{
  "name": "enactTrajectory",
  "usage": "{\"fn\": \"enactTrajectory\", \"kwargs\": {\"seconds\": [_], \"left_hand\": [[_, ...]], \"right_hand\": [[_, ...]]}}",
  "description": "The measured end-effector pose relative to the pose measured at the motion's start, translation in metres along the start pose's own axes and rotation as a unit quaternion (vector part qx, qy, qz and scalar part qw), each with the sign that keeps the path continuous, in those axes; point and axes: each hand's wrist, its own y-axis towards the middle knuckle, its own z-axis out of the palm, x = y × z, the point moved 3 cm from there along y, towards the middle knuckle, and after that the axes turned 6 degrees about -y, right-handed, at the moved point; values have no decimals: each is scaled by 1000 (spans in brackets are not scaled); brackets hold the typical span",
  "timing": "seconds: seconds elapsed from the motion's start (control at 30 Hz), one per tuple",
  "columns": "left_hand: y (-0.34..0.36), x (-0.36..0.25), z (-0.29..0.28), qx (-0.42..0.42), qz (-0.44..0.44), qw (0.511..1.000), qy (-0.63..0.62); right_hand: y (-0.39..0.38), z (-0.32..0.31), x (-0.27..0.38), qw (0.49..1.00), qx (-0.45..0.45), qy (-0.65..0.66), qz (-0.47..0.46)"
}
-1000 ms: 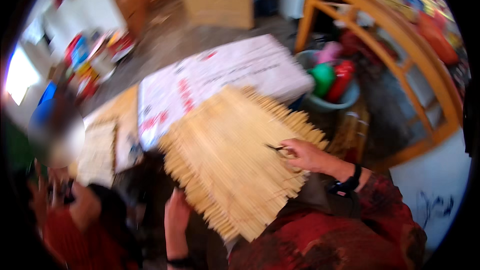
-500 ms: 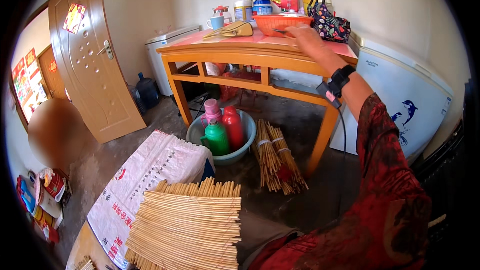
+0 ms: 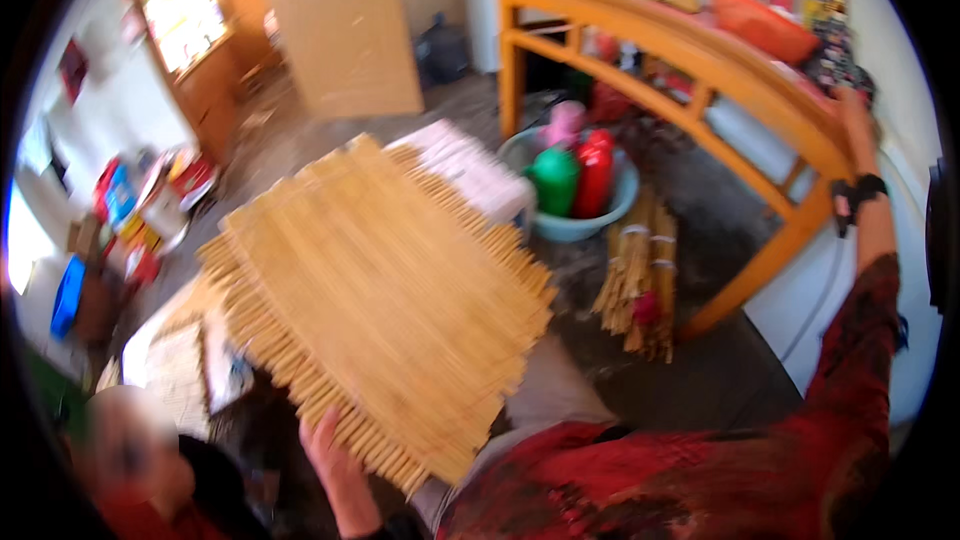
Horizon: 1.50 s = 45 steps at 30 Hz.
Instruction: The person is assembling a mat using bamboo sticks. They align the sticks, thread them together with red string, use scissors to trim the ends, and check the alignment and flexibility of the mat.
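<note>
A stitched mat of straw-coloured stalks is tilted up in front of me, its rough stalk ends sticking out along the sides. My left hand grips its lower left edge. Stretched far to the right, my right hand is at the right end of the wooden table, close to a dark flowered bag. Motion blur smears its fingers, so whether it holds anything is unclear. An orange-red plastic basket stands on the tabletop left of that hand.
Under the table, a pale blue basin holds thermos flasks, beside tied stalk bundles. A white sack lies behind the mat. Another person is at lower left, near a smaller stalk mat. A white chest freezer stands right of the table.
My view has swung left and downward. The mat has been raised and tilted, with my left hand now on it. My right hand has moved from the basket toward the table's right end.
</note>
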Motion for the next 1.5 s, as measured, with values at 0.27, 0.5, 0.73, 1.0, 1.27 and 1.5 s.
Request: {"fn": "enactTrajectory", "kwargs": {"seconds": [0.27, 0.5, 0.73, 1.0, 1.27, 1.5], "left_hand": [[11, -7, -5, 55, 136, 977, 157], [6, -17, -57, 134, 331, 850, 386], [-26, -65, -79, -130, 155, 966, 161], [-53, -67, -36, -256, 136, 943, 165], [-52, -54, -33, -198, 271, 941, 38], [-47, -67, -21, -203, 296, 925, 120]], "right_hand": [[-22, -1, 82, 979, -135, -133, -79], [-35, -18, 72, 984, -128, -3, -122], [-234, 91, 247, 857, 162, 322, -369], [-399, 379, 386, 802, 260, 364, -395], [-442, 529, 463, 817, 169, 264, -484], [-441, 518, 458, 755, 246, 274, -543]]}}
